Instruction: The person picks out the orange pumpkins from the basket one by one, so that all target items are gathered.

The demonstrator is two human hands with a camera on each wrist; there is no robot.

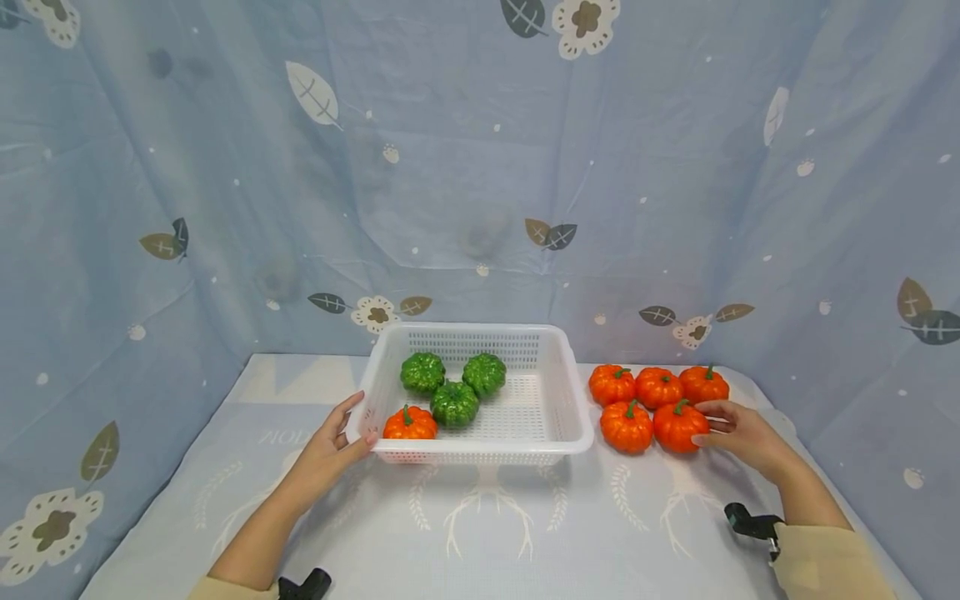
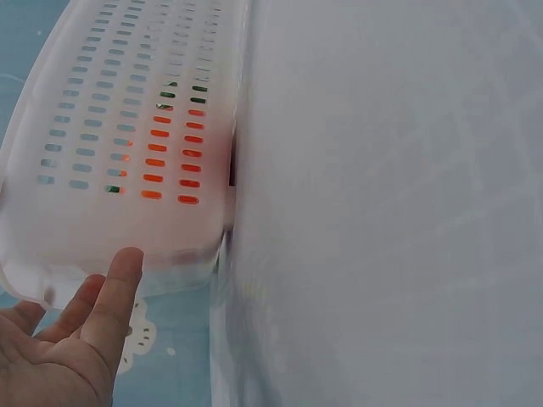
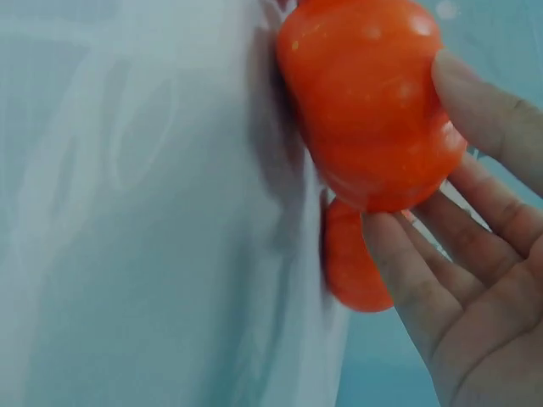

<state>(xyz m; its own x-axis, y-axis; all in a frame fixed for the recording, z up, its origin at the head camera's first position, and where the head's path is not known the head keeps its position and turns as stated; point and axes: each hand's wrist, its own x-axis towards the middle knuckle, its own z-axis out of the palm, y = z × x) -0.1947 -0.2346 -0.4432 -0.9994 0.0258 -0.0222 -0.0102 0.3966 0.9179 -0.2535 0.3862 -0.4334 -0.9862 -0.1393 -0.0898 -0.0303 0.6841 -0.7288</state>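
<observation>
My left hand [image 1: 335,454] holds the near left corner of a white perforated plastic basket [image 1: 581,425], thumb at the front rim and fingers along the left side. Inside the basket, three green pumpkins [image 1: 454,405] sit behind and beside one orange pumpkin [image 1: 409,423]. My right hand [image 1: 742,437] grips another small orange pumpkin [image 1: 678,427] from its right side. The right wrist view shows fingers and thumb spread around this smooth pumpkin [image 3: 365,102]. In the left wrist view, fingertips of the left hand [image 2: 76,348] meet the basket's slotted wall [image 2: 127,225].
Several more orange pumpkins cluster right of the basket, including one front pumpkin [image 1: 627,427] and one at the back right [image 1: 703,385]. A pale patterned cloth covers the table [image 1: 487,533]. A blue curtain [image 1: 450,167] hangs behind it and along both sides.
</observation>
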